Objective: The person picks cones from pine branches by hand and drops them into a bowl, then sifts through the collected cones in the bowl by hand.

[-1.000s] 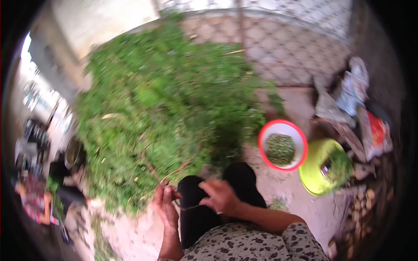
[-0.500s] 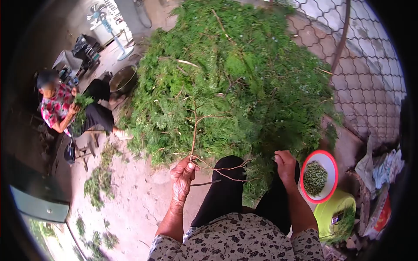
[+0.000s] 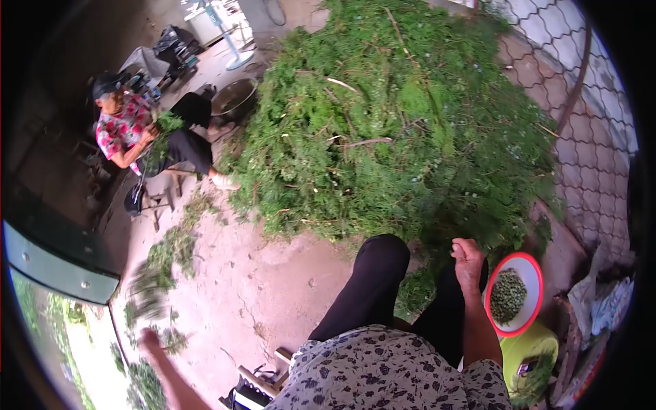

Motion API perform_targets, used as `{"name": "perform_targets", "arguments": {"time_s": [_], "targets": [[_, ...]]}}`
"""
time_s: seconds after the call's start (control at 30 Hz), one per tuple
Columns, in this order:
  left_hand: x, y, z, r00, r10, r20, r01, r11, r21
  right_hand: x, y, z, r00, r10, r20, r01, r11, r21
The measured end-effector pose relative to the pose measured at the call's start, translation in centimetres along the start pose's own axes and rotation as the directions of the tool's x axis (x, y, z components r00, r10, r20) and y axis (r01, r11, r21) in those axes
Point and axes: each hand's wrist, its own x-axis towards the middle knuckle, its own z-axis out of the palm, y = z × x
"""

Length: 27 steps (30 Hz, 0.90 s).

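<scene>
My left hand [image 3: 152,340] is stretched out low at the left, smeared by motion, so its fingers do not read. Just above it a blurred leafy branch [image 3: 147,287] shows over the cut greenery on the floor; whether the hand touches it I cannot tell. My right hand [image 3: 467,258] is closed above my right knee, fingers curled in; anything inside is hidden. Right of that hand stands a white bowl with a red rim [image 3: 538,290], holding small green berries [image 3: 508,296]. In front of my knees spreads a big heap of green conifer branches [image 3: 403,143].
A co-worker [image 3: 126,126] sits at the left with a green sprig in hand, beside a metal basin [image 3: 234,98]. Under the bowl is a yellow-green bucket [image 3: 526,359]. Sprigs [image 3: 171,256] lie on the concrete floor. Wire mesh [image 3: 588,123] borders the right.
My left hand has swung from in front of my knees out to the lower left, and the bare-stemmed twig has left that spot. My right hand stays closed by the knee. The view has shifted left.
</scene>
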Motion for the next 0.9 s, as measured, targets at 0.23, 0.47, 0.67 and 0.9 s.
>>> {"name": "perform_targets", "arguments": {"time_s": [0.23,0.47,0.67,0.9], "targets": [[-2.2,14.0,-14.8,0.562,-0.501,-0.658,0.107,0.833,-0.543,-0.4,-0.2,-0.5,1.000,0.022,-0.023,-0.022,1.000,-0.013],[-1.5,3.0,13.1,0.910,-0.262,0.322,0.414,0.520,-0.747,-1.1,-0.9,-2.6,0.998,-0.007,-0.059,0.004,0.998,-0.055],[-15.0,24.7,41.1,0.582,-0.247,0.774,0.787,0.410,-0.461,-2.9,-2.5,-6.0,0.980,0.036,-0.195,-0.050,0.997,-0.066],[-26.8,43.5,53.7,0.275,0.109,0.955,0.809,0.511,-0.291,-3.9,-2.6,-6.9,0.982,0.046,-0.181,-0.088,0.969,-0.231]]}}
